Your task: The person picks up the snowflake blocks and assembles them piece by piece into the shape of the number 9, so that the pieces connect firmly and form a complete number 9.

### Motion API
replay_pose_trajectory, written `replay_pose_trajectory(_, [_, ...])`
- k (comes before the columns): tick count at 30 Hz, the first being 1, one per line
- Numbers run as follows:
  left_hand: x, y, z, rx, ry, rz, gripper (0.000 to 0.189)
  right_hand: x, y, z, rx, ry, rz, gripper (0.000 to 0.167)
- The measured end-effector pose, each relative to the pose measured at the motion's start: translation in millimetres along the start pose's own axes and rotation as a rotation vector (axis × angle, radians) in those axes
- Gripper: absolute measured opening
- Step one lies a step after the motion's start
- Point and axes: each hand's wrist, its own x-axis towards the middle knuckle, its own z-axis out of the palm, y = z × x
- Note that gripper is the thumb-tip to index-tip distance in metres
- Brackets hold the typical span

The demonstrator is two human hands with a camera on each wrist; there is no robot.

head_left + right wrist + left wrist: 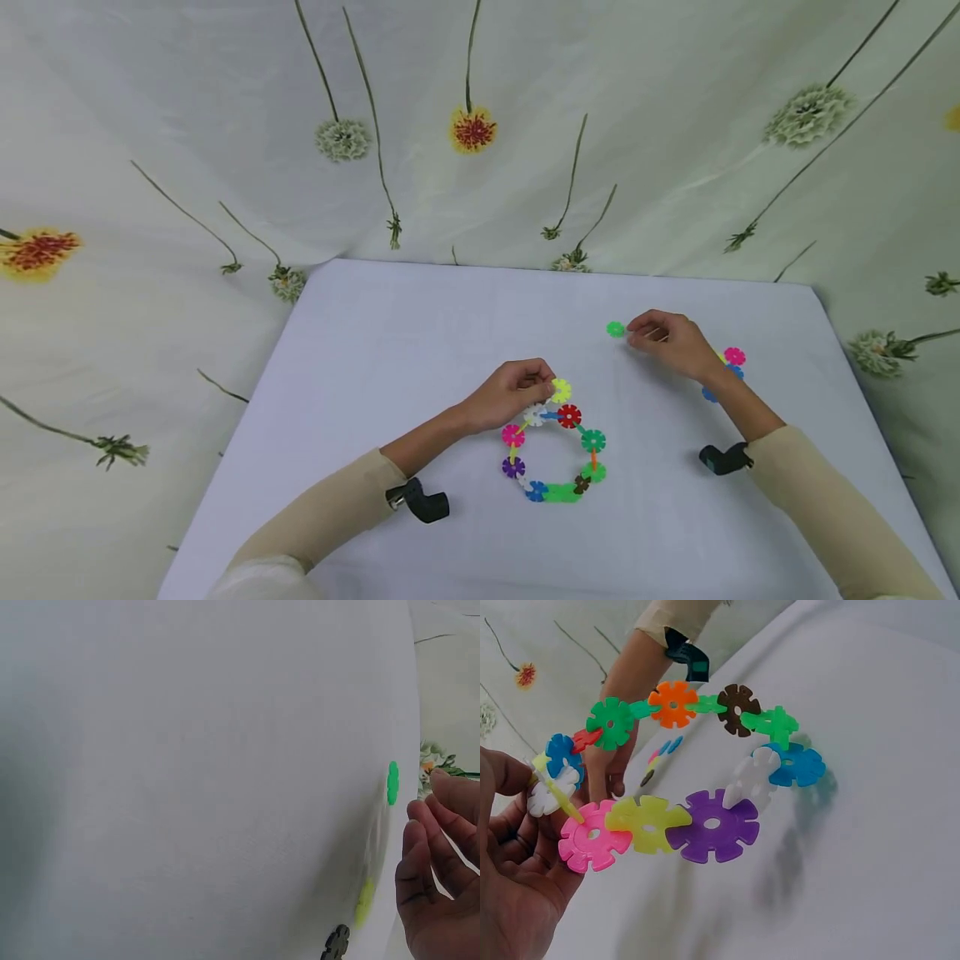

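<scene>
My left hand (510, 393) pinches a ring of interlocking plastic snowflake discs (593, 442), held off the table. In the left wrist view the ring shows a pink disc (594, 835), a purple disc (727, 844), an orange disc (673, 712) and several others slotted edge to edge. A yellow disc (561, 390) stands at its top beside the left fingertips. Out to the right, my right hand (671, 342) has loosely bent fingers with nothing between them. Just left of those fingertips is a loose green disc (615, 329), which also shows in the right wrist view (393, 783).
More loose discs lie by the right forearm, among them a pink disc (735, 357); the forearm partly covers them. The right wrist view shows a yellow disc (364, 903) and a dark disc (337, 943). Flower-patterned cloth (225, 108) rises behind the white table (405, 333).
</scene>
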Motion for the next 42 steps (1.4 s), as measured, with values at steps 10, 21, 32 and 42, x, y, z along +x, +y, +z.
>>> replay_pose_trajectory(10, [-2.6, -3.6, -1.5, -0.036, -0.012, -0.010, 0.018, 39.4, 16, 22, -0.110, 0.055, 0.064, 0.036])
replay_pose_trajectory(21, [-1.9, -4.1, -0.5, -0.044, -0.012, -0.011, 0.017, 41.3, 9, 26, -0.089, 0.072, 0.030, 0.026])
replay_pose_trajectory(32, [1.7, -2.4, -3.9, -0.056, -0.009, 0.002, 0.016, 26.7, -1, 34, 0.016, 0.123, -0.050, 0.016])
replay_pose_trajectory(42, [1.6, -3.0, -3.7, -0.055, -0.024, -0.016, 0.017, -10.4, -23, 40, 0.240, 0.062, -0.131, 0.020])
